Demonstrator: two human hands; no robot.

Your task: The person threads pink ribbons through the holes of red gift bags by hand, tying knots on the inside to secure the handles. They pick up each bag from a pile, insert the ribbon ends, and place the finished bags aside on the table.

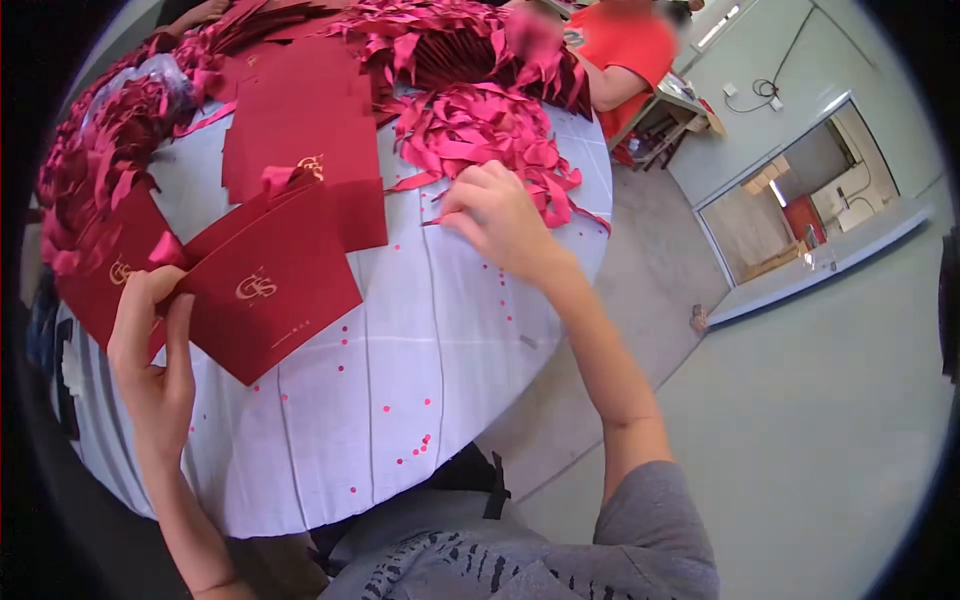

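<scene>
My left hand (150,340) pinches the top edge of a flat dark red paper bag (275,285) with a gold monogram, tilted above the table. Another red bag (120,265) lies just behind my left fingers, a pink ribbon bow at its edge. My right hand (495,215) is closed at the near edge of a heap of loose pink ribbons (480,125). A ribbon end shows at its fingertips; the rest of the grip is hidden by the fingers. Beyond the held bag lies a stack of flat red bags (300,120).
Bags with pink ribbons crowd the left side (100,180) and far side of the round table (400,350). Small red paper dots are scattered on its pale cover. A person in a red shirt (625,50) is at the far right; another person's hand (205,12) shows top left.
</scene>
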